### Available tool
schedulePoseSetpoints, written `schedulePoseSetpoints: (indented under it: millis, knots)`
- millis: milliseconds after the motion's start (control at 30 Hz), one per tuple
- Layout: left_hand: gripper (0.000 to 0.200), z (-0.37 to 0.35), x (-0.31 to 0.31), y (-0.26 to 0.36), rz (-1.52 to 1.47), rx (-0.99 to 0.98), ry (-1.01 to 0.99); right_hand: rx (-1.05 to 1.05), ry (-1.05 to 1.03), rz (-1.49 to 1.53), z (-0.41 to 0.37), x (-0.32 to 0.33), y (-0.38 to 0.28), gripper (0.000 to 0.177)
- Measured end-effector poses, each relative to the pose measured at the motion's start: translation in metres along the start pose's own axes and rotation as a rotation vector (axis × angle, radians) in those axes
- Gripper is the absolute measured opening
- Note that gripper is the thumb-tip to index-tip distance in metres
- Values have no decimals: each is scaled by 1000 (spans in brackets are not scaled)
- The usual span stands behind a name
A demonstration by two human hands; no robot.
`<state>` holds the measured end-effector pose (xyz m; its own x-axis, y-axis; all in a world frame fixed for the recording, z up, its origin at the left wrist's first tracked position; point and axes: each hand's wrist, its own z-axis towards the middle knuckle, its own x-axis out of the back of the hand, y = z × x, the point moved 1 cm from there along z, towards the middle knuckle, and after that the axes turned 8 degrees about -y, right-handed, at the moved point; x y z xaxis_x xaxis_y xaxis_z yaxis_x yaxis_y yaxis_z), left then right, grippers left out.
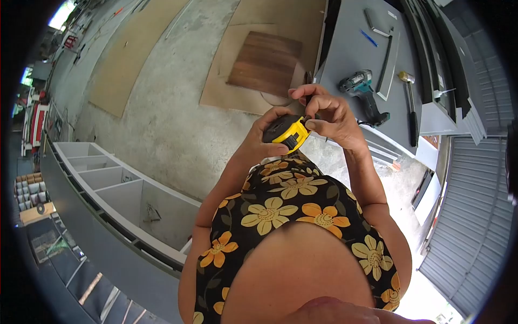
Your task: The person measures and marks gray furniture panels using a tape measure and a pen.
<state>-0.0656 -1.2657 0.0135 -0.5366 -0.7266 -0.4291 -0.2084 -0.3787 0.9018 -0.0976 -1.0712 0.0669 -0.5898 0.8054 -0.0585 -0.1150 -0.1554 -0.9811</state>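
A yellow and black tape measure (293,135) is in my left hand (258,139), with the fingers and thumb wrapped round its case. My right hand (335,120) pinches at the right end of the same case, thumb and forefinger together near where the blade comes out. The other fingers of that hand are curled above. Between the fingertips a small dark part shows, but I cannot make out whether it is the end hook. Both hands are close together in front of the flowered top.
To the right, a grey panel (345,54) carries a cordless drill (367,97), a hammer (411,108), a blue pen (369,38) and an L-shaped metal piece (389,65). A brown wooden board (264,63) lies ahead on brown sheeting. A long compartmented cabinet frame (121,181) stands at left.
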Motion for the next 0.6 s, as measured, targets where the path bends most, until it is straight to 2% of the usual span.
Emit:
schedulePoseSetpoints:
  millis: [33,67,167,300,400,500,600]
  knots:
    - [77,-1,0,1,-11,6,29,3,-5,-5,1,1,-2,9]
    - [75,-2,1,2,-19,10,56,-9,46,119,0,5,-11,9]
    - [69,-10,33,-7,31,48,175,124,196,135,4,38,-20,9]
    - [58,-12,47,-5,192,31,269,78,159,26,20,58,-14,7]
    - [58,-8,56,-7,190,35,318,25,183,76,35,56,1,6]
    - [57,-12,67,1,176,77,343,-141,179,90,54,51,25,6]
    - [62,-20,91,5,194,51,280,-170,78,36,81,33,43,8]
